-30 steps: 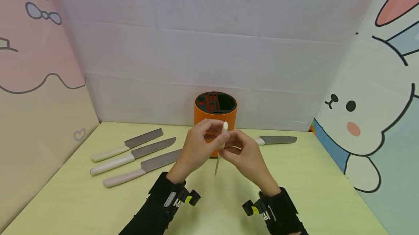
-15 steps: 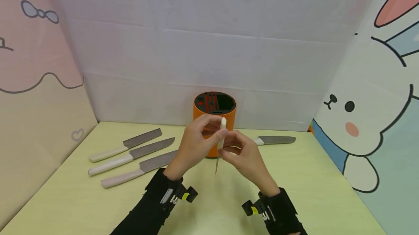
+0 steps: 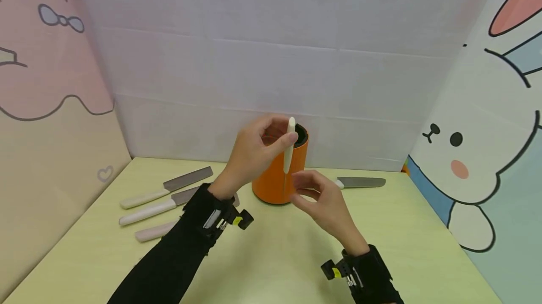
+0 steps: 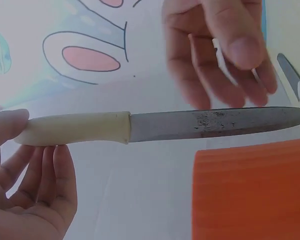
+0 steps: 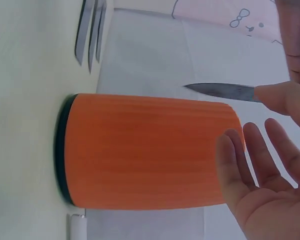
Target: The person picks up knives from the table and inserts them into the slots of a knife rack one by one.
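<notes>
In the head view my left hand [image 3: 256, 153] pinches the cream handle of a small knife [image 3: 289, 151] between thumb and fingers, blade pointing down. That knife overlaps the front of an orange round knife block [image 3: 271, 184]; the left hand hides much of the slotted top. The left wrist view shows the whole knife [image 4: 162, 125], its slim pointed blade marked with dark spots, beside the block's orange wall [image 4: 250, 190]. My right hand [image 3: 323, 205] is lower and to the right, fingers loosely bent, apart from the handle and holding nothing.
Three knives with pale handles lie on the left of the table, a top one [image 3: 188, 178] in plain sight and the others partly behind my left sleeve [image 3: 169, 257]. Another knife [image 3: 362, 182] lies to the right of the block. A white sheet [image 3: 271, 68] hangs behind.
My left hand has lifted the small knife up toward the block's top. My right hand has let go of the knife and stays lower down.
</notes>
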Demonstrator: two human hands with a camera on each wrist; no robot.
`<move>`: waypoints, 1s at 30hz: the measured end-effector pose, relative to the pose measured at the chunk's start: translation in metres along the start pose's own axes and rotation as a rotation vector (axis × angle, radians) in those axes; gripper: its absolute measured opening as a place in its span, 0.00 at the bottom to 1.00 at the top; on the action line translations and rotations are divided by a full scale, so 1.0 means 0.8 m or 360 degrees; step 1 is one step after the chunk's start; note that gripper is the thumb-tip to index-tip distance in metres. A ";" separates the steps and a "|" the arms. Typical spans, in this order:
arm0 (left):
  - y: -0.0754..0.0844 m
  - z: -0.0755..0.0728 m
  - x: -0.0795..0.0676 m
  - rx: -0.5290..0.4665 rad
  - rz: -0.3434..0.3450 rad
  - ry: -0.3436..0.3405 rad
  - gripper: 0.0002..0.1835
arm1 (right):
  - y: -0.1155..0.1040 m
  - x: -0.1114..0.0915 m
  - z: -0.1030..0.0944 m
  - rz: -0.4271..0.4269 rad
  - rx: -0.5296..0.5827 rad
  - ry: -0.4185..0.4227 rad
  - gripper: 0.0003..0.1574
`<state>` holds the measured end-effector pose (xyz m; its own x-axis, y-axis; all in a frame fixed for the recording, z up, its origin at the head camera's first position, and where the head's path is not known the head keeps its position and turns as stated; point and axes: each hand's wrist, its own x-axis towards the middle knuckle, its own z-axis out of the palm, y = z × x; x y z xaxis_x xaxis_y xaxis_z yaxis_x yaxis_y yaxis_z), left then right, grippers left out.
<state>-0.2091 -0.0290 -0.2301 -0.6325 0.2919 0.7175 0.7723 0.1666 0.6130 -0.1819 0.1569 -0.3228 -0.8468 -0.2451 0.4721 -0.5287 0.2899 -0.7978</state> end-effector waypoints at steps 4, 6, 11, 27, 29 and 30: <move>0.009 -0.012 0.022 0.0036 0.0051 0.0003 0.11 | 0.034 -0.003 -0.003 -0.0002 -0.0112 0.0009 0.24; 0.014 -0.017 0.033 0.0046 0.0082 0.0011 0.11 | 0.053 -0.006 -0.006 0.0003 -0.0174 0.0009 0.25; 0.026 -0.027 0.060 0.0068 0.0130 0.0034 0.11 | 0.074 -0.014 -0.014 0.0014 -0.0297 -0.0018 0.27; 0.001 -0.041 0.120 0.0180 0.0197 0.0120 0.12 | 0.097 -0.031 -0.026 -0.0022 -0.0334 -0.0044 0.30; -0.018 -0.041 0.125 0.0199 0.0189 0.0112 0.12 | 0.097 -0.031 -0.026 -0.0020 -0.0333 -0.0046 0.30; -0.026 -0.041 0.128 0.0214 0.0180 0.0109 0.12 | 0.097 -0.031 -0.026 -0.0018 -0.0331 -0.0049 0.30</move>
<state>-0.2920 -0.0337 -0.1589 -0.5399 0.2518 0.8031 0.8369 0.2621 0.4805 -0.2035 0.2049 -0.3883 -0.8402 -0.2768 0.4663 -0.5416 0.4709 -0.6963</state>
